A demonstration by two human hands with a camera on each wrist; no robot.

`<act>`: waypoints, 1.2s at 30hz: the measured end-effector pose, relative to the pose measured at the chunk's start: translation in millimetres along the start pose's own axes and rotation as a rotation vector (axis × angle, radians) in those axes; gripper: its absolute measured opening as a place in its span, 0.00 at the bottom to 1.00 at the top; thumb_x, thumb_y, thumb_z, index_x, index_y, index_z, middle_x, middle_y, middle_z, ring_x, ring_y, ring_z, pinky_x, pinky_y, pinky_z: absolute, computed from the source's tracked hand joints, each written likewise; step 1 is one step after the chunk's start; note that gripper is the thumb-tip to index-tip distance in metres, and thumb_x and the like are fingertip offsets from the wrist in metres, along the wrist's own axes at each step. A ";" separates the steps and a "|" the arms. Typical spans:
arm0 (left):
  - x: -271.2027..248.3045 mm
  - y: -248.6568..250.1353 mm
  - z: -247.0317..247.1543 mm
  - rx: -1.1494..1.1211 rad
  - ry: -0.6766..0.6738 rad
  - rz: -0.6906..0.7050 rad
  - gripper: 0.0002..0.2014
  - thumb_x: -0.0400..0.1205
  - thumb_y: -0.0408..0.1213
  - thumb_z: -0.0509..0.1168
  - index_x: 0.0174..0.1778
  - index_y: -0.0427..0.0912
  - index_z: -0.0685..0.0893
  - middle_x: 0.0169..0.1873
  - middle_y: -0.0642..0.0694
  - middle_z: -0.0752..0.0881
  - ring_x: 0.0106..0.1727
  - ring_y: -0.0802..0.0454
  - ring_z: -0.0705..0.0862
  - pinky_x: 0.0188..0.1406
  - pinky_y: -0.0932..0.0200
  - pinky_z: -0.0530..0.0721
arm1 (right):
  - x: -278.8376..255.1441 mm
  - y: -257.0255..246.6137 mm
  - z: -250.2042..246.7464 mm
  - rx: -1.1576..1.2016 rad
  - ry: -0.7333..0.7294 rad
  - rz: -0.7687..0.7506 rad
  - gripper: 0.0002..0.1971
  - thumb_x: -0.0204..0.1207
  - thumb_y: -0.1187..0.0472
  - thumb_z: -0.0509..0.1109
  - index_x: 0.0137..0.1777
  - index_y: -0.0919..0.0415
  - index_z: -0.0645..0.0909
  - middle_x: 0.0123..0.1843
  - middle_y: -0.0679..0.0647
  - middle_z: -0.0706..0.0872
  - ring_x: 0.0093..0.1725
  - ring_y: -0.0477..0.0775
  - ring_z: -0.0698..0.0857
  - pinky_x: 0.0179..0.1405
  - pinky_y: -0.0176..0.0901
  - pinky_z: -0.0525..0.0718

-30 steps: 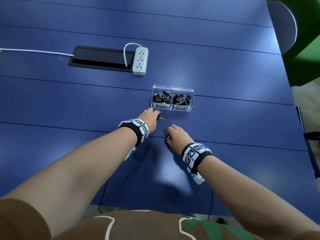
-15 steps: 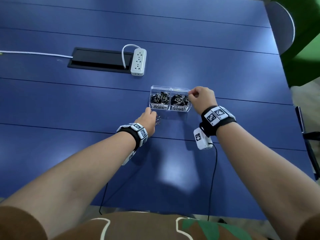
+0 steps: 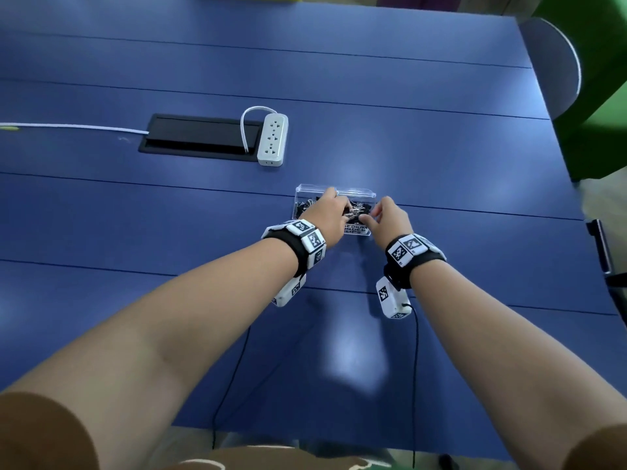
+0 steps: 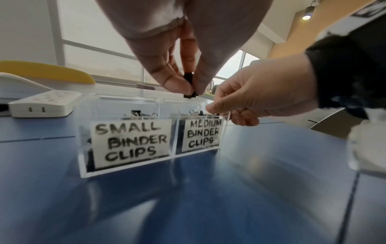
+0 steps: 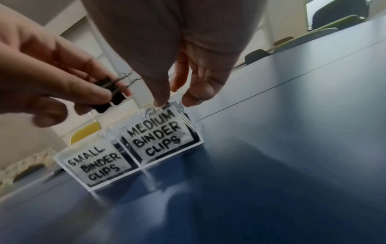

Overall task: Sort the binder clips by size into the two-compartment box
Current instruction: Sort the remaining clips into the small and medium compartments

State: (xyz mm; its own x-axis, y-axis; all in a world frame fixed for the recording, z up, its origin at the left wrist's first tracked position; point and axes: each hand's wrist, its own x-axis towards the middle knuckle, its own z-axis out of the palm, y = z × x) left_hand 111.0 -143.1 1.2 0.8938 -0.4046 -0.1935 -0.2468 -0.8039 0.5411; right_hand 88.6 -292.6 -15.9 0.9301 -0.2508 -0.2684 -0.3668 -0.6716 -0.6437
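A clear two-compartment box (image 3: 359,191) stands mid-table, its labels reading SMALL BINDER CLIPS (image 4: 129,140) on the left and MEDIUM BINDER CLIPS (image 4: 201,135) on the right. Both compartments hold black clips. My left hand (image 4: 188,89) pinches a black binder clip (image 4: 188,77) by its body above the box, roughly over the divider; in the right wrist view this clip (image 5: 117,97) shows its wire handles. My right hand (image 5: 177,100) hovers at the medium compartment's near rim, fingers loosely curled and apart, one fingertip (image 5: 160,100) touching the rim, nothing between them.
A white power strip (image 3: 273,139) lies beside a black cable hatch (image 3: 200,137) at the back left, with a white cable running left. A grey chair back (image 3: 556,69) stands past the table's right edge. Black wrist cables hang over the near edge.
My left hand rose from the table in front of the box with a clip to above the box. My right hand went from the table to the box, then to its front right.
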 end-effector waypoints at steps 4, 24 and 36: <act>28.4 6.7 1.9 0.064 -0.041 -0.019 0.12 0.81 0.32 0.62 0.60 0.37 0.81 0.60 0.37 0.75 0.53 0.36 0.84 0.58 0.45 0.82 | -0.9 7.5 0.3 0.195 0.062 0.085 0.07 0.78 0.56 0.65 0.45 0.59 0.73 0.37 0.52 0.81 0.37 0.54 0.78 0.41 0.43 0.73; 36.4 -15.0 7.1 -0.035 0.099 -0.071 0.11 0.81 0.34 0.64 0.58 0.37 0.81 0.59 0.38 0.74 0.52 0.40 0.82 0.61 0.48 0.81 | 17.4 -3.8 4.7 -0.140 -0.026 -0.138 0.09 0.74 0.49 0.70 0.52 0.43 0.87 0.50 0.50 0.68 0.52 0.49 0.74 0.50 0.47 0.80; 30.8 -73.0 -18.7 -0.628 0.164 -0.570 0.23 0.85 0.46 0.58 0.71 0.36 0.76 0.71 0.43 0.79 0.73 0.44 0.76 0.77 0.52 0.70 | 47.9 -3.9 1.2 0.212 -0.100 0.323 0.28 0.81 0.41 0.53 0.38 0.67 0.78 0.39 0.59 0.78 0.43 0.58 0.78 0.60 0.55 0.83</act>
State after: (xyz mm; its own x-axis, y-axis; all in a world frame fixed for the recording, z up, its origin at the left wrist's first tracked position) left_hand 163.6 -88.7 -28.9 0.8728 0.0943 -0.4789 0.4655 -0.4559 0.7586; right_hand 134.6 -301.2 -27.1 0.7635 -0.3495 -0.5431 -0.6458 -0.4075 -0.6457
